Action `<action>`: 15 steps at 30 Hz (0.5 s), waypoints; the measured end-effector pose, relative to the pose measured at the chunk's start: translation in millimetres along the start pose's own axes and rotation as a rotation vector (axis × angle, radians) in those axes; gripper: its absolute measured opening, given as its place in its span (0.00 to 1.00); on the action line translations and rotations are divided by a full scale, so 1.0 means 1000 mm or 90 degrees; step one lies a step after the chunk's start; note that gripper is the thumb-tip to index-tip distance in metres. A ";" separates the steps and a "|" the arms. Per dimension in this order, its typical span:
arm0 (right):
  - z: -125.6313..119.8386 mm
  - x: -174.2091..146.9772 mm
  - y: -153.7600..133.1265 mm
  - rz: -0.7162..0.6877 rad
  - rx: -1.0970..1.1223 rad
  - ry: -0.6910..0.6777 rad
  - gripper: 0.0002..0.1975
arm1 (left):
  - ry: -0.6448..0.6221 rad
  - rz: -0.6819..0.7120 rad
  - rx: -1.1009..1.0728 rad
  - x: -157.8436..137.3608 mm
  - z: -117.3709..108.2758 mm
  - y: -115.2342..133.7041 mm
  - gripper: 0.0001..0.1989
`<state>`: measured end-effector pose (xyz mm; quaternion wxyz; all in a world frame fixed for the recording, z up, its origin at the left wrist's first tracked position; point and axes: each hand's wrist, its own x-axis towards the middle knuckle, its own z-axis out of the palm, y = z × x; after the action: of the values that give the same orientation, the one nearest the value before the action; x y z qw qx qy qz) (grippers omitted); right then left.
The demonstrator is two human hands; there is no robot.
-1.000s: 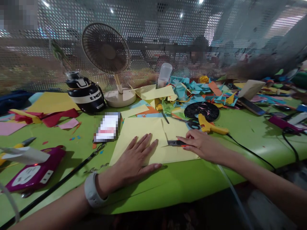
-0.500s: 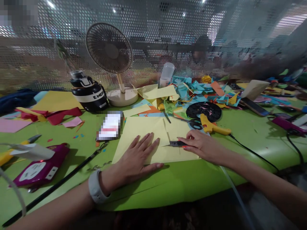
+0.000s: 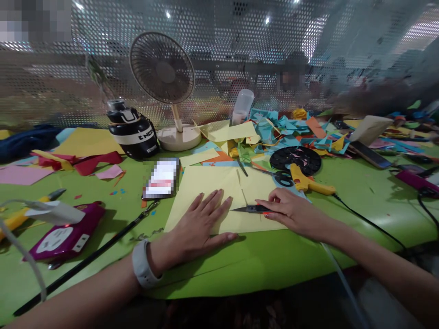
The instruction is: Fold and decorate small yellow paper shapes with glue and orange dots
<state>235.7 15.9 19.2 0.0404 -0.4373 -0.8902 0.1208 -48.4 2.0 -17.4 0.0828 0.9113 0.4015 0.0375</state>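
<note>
A pale yellow paper sheet (image 3: 192, 183) lies near the table's front edge. Spread flat on its left half, my left hand (image 3: 197, 224) presses it with fingers apart. My right hand (image 3: 291, 210) is closed around dark, pointed scissors (image 3: 252, 208); its fingers cover the handles. The blades look closed, lie low over the sheet and point left toward my left fingers. A thin dark line, perhaps a slit or fold, runs up the paper above the blades.
Beyond the sheet sit black-handled scissors (image 3: 284, 178), a black round tray (image 3: 295, 160) and a yellow glue gun (image 3: 308, 183) with its cord. A phone (image 3: 161, 178), black bottle (image 3: 135, 135), fan (image 3: 163, 68) and purple power strip (image 3: 65, 233) stand left. Coloured paper scraps (image 3: 274, 125) pile up behind.
The scissors in my right hand have turned slightly, and their blades now show as one narrow point. My left hand stays flat on the sheet. The whole view has shifted slightly.
</note>
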 end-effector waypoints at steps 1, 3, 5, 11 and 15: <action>-0.001 -0.001 0.000 0.001 0.003 -0.003 0.20 | 0.001 0.001 -0.001 0.000 0.000 0.000 0.40; -0.002 -0.001 0.000 -0.004 0.006 -0.005 0.20 | -0.008 0.000 -0.004 0.000 -0.001 0.000 0.40; -0.004 0.001 0.002 -0.013 0.005 0.006 0.21 | -0.024 -0.014 -0.008 0.004 -0.004 0.002 0.40; -0.004 0.005 0.012 -0.020 0.024 0.046 0.22 | -0.017 -0.049 0.004 0.019 -0.007 0.008 0.42; -0.001 0.002 0.017 -0.003 0.030 0.061 0.20 | 0.011 -0.031 0.016 0.015 -0.007 0.001 0.41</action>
<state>247.6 27.9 15.6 0.0937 -0.4392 -0.8854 0.1202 -38.6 13.0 -10.5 0.0686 0.9019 0.4248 0.0383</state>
